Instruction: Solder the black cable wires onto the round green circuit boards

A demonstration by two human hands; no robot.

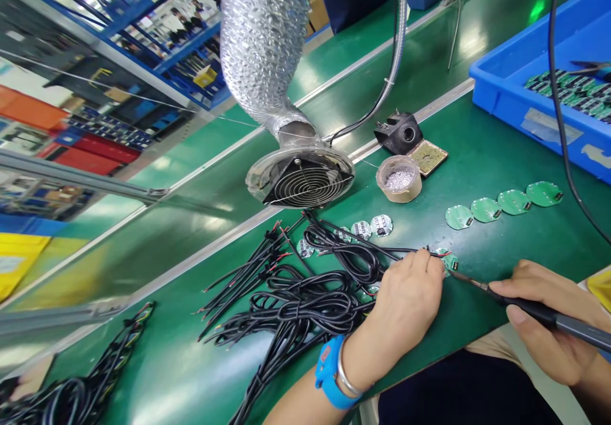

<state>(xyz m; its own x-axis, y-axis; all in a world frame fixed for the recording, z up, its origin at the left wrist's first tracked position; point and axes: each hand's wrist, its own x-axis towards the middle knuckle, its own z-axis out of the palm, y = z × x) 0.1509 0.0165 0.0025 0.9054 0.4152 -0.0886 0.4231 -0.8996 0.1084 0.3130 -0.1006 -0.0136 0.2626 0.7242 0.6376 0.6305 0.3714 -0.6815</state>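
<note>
My right hand (554, 323) grips a soldering iron (529, 310), its tip reaching the edge of a small round green circuit board (447, 259). Closed around the end of a black cable (396, 252) is my left hand (413, 291), its fingertips at the board's left side. A thin red wire from the cable lies over the board. Left of that hand, coiled black cables (296, 304) with stripped ends are heaped on the green bench, and several round boards (382, 225) show partly beneath and behind them. Four-side details of the soldered spot are too small to make out.
A fume extractor (305, 180) hangs over the bench. Behind my hands stand a round tub (398, 180) of silvery bits, a sponge tray (429, 158) and an iron holder (400, 133). Several green boards (485, 209) form a row at right, before a blue bin (529, 119).
</note>
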